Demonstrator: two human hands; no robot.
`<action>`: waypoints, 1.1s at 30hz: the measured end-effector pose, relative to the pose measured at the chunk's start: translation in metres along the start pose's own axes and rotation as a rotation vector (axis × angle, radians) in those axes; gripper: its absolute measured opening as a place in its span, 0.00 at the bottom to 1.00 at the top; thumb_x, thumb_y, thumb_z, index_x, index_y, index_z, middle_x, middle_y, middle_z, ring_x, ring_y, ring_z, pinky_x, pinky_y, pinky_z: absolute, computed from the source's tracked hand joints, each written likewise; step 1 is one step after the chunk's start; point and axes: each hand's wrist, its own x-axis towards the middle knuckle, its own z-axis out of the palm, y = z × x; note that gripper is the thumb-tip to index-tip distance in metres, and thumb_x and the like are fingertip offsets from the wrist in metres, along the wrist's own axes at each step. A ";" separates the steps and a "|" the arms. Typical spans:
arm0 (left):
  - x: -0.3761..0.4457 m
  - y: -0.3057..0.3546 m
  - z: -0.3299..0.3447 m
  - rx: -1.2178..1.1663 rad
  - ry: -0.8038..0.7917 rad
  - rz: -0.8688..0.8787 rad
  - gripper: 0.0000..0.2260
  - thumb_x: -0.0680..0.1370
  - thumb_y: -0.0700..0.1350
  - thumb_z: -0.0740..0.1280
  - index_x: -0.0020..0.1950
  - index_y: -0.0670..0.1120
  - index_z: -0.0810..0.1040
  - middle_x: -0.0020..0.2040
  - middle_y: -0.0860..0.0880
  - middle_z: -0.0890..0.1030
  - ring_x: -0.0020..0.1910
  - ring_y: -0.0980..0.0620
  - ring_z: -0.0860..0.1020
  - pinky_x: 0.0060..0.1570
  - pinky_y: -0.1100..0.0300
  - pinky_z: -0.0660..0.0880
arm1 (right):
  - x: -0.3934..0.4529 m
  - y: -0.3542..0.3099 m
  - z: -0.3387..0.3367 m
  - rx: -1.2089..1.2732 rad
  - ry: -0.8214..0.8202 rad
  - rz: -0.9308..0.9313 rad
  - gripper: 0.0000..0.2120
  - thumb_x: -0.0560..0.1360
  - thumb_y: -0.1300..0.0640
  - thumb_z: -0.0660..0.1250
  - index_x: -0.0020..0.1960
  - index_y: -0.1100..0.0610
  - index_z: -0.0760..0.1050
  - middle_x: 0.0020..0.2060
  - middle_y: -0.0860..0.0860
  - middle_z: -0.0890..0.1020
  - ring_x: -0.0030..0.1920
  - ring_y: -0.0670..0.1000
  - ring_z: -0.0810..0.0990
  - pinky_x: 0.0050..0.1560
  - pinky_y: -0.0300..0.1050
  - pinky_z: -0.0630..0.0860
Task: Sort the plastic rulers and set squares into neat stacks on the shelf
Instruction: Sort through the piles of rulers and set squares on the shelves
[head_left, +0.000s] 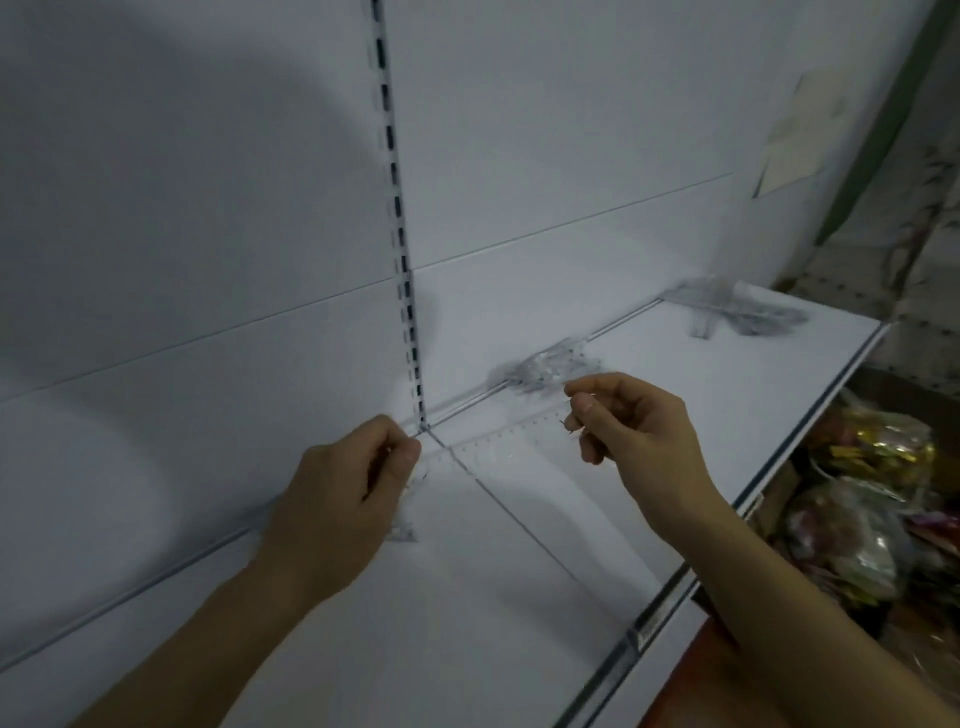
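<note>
Pinching the clear ruler at each end with my left hand and right hand above the shelf, I should lower it level and square onto one pile.

You get one wide-angle view from your head, looking forward and down, close over the white shelf, its back panel filling the frame's upper left.
</note>
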 end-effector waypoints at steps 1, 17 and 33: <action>0.015 0.006 0.017 -0.031 -0.018 -0.013 0.13 0.82 0.51 0.60 0.39 0.49 0.72 0.27 0.47 0.72 0.26 0.57 0.67 0.29 0.61 0.65 | 0.008 0.004 -0.020 -0.001 0.040 0.010 0.06 0.80 0.64 0.67 0.51 0.60 0.82 0.36 0.57 0.84 0.29 0.51 0.76 0.33 0.41 0.75; 0.215 0.106 0.320 -0.016 -0.170 -0.025 0.07 0.80 0.42 0.65 0.54 0.53 0.76 0.50 0.57 0.77 0.50 0.62 0.76 0.49 0.69 0.73 | 0.198 0.093 -0.339 0.120 0.357 0.306 0.09 0.79 0.65 0.67 0.59 0.62 0.78 0.48 0.60 0.85 0.44 0.55 0.88 0.46 0.45 0.85; 0.231 0.095 0.355 0.339 -0.102 0.035 0.08 0.78 0.48 0.62 0.55 0.53 0.75 0.54 0.58 0.72 0.54 0.58 0.71 0.55 0.54 0.72 | 0.252 0.113 -0.346 -0.825 -0.033 -0.098 0.19 0.78 0.48 0.71 0.67 0.46 0.75 0.66 0.44 0.78 0.61 0.49 0.79 0.64 0.43 0.74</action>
